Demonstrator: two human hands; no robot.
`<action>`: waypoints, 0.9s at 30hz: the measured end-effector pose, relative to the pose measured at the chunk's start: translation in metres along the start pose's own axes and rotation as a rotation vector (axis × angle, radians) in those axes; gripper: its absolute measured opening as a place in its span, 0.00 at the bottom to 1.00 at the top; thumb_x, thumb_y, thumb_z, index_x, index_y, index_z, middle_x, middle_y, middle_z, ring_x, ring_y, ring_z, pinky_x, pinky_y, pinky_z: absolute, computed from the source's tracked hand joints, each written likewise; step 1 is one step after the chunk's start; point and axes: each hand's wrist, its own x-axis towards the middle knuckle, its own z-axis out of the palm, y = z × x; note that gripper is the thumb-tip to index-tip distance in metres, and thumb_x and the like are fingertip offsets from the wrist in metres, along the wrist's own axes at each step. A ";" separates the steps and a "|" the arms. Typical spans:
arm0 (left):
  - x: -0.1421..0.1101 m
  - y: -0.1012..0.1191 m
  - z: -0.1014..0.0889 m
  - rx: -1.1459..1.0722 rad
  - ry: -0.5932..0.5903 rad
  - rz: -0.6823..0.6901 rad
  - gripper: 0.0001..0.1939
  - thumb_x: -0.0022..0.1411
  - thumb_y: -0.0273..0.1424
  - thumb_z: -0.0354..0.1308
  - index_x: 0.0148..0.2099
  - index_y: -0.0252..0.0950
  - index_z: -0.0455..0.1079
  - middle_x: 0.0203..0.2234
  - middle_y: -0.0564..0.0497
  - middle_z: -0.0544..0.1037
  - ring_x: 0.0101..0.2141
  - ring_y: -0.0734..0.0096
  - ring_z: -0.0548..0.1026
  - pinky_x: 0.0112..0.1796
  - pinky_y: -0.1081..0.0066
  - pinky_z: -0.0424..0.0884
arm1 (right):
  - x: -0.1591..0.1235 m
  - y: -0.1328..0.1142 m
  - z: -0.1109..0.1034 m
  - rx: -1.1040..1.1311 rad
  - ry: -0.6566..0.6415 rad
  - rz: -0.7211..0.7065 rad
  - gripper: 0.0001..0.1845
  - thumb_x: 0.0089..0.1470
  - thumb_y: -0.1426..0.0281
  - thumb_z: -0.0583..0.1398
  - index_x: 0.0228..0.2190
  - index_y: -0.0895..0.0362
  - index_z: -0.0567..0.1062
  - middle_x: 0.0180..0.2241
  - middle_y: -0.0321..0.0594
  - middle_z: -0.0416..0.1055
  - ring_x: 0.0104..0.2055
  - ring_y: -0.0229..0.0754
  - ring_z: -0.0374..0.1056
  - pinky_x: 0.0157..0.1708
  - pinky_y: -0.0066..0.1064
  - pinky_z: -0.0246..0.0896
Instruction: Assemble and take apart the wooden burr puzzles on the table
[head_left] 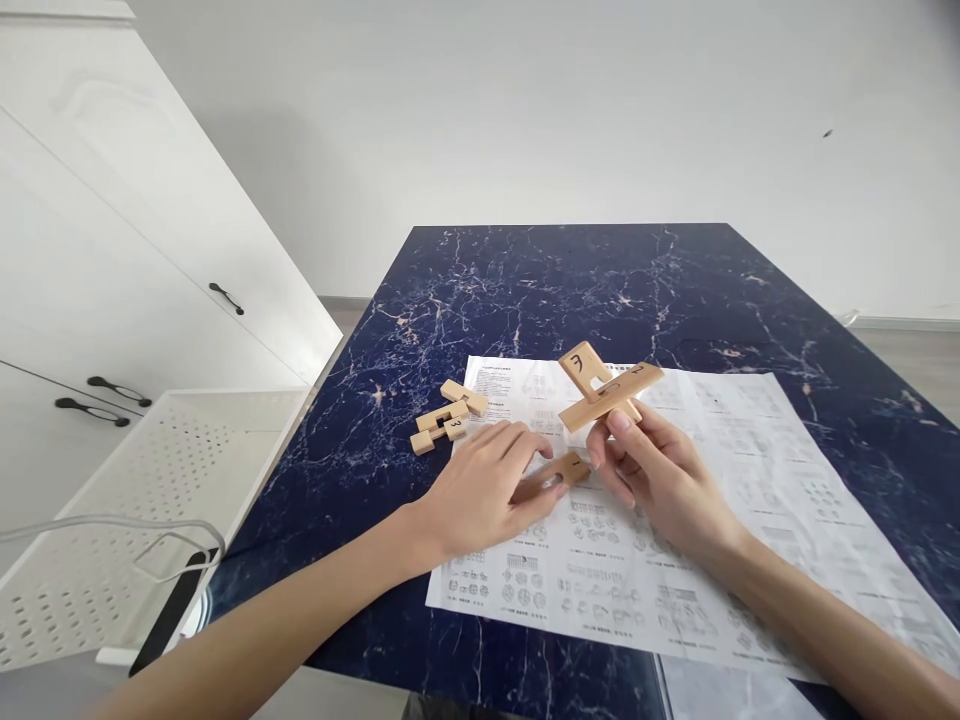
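My right hand (656, 470) is closed on two crossed wooden puzzle pieces (604, 388), held up just above a printed instruction sheet (697, 530); one piece bears a handwritten number. My left hand (484, 490) rests palm down on the sheet with its fingers over another flat wooden piece (562, 470) lying on the paper. A small cluster of notched wooden blocks (448, 415) lies to the left of the sheet on the dark blue marble-patterned table (570, 290).
A white perforated tray (142, 500) with a thin cable (112, 530) over it stands off the table's left edge. White cabinets with black handles (112, 390) line the left wall. A white wall stands behind the table's far edge.
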 end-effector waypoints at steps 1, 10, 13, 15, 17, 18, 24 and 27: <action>0.001 0.000 0.000 0.022 -0.014 0.000 0.14 0.74 0.42 0.62 0.48 0.36 0.71 0.40 0.47 0.79 0.41 0.58 0.78 0.44 0.60 0.72 | 0.000 0.000 0.000 -0.014 0.001 -0.008 0.15 0.75 0.54 0.59 0.42 0.52 0.76 0.31 0.31 0.73 0.17 0.30 0.59 0.23 0.31 0.62; 0.002 -0.002 0.002 0.062 -0.031 0.017 0.19 0.71 0.46 0.65 0.37 0.36 0.70 0.35 0.47 0.79 0.37 0.58 0.76 0.43 0.60 0.71 | 0.000 -0.002 0.007 -0.183 0.053 -0.101 0.20 0.75 0.53 0.58 0.35 0.53 0.71 0.30 0.33 0.74 0.17 0.31 0.60 0.21 0.31 0.61; 0.001 -0.003 0.003 0.077 -0.049 0.095 0.19 0.74 0.43 0.62 0.34 0.36 0.69 0.30 0.49 0.77 0.34 0.61 0.75 0.40 0.62 0.68 | 0.001 -0.003 0.008 -0.220 0.098 -0.126 0.19 0.75 0.53 0.58 0.36 0.53 0.72 0.29 0.33 0.73 0.17 0.30 0.60 0.20 0.30 0.60; 0.001 -0.005 0.002 0.070 -0.063 0.151 0.20 0.77 0.41 0.59 0.32 0.36 0.69 0.28 0.50 0.76 0.31 0.64 0.74 0.37 0.64 0.66 | 0.002 -0.003 0.007 -0.241 0.124 -0.131 0.19 0.75 0.52 0.58 0.38 0.53 0.73 0.30 0.33 0.72 0.16 0.30 0.60 0.19 0.29 0.59; 0.000 -0.005 0.001 0.034 -0.072 0.177 0.20 0.79 0.41 0.57 0.33 0.36 0.69 0.25 0.52 0.75 0.27 0.68 0.71 0.34 0.66 0.63 | 0.004 -0.002 0.005 -0.265 0.148 -0.135 0.19 0.74 0.51 0.58 0.39 0.53 0.73 0.30 0.34 0.72 0.17 0.31 0.61 0.18 0.29 0.59; -0.001 -0.005 0.001 0.002 -0.077 0.175 0.20 0.79 0.41 0.57 0.33 0.36 0.69 0.24 0.54 0.73 0.25 0.69 0.70 0.31 0.68 0.61 | 0.005 -0.001 0.004 -0.277 0.161 -0.135 0.19 0.74 0.51 0.58 0.39 0.53 0.73 0.30 0.34 0.72 0.17 0.32 0.61 0.18 0.29 0.59; -0.003 0.004 -0.008 -0.430 -0.127 0.006 0.19 0.80 0.45 0.54 0.39 0.38 0.66 0.19 0.60 0.63 0.18 0.77 0.61 0.24 0.72 0.53 | 0.007 -0.001 0.002 -0.375 0.197 -0.122 0.19 0.74 0.51 0.57 0.38 0.53 0.73 0.30 0.35 0.72 0.19 0.34 0.62 0.19 0.29 0.58; -0.004 0.010 -0.011 -0.610 -0.120 -0.129 0.17 0.82 0.45 0.49 0.46 0.37 0.67 0.23 0.59 0.66 0.20 0.77 0.60 0.23 0.72 0.54 | 0.005 -0.001 0.002 -0.549 0.186 -0.136 0.19 0.74 0.53 0.56 0.37 0.53 0.73 0.26 0.35 0.73 0.20 0.37 0.63 0.21 0.31 0.58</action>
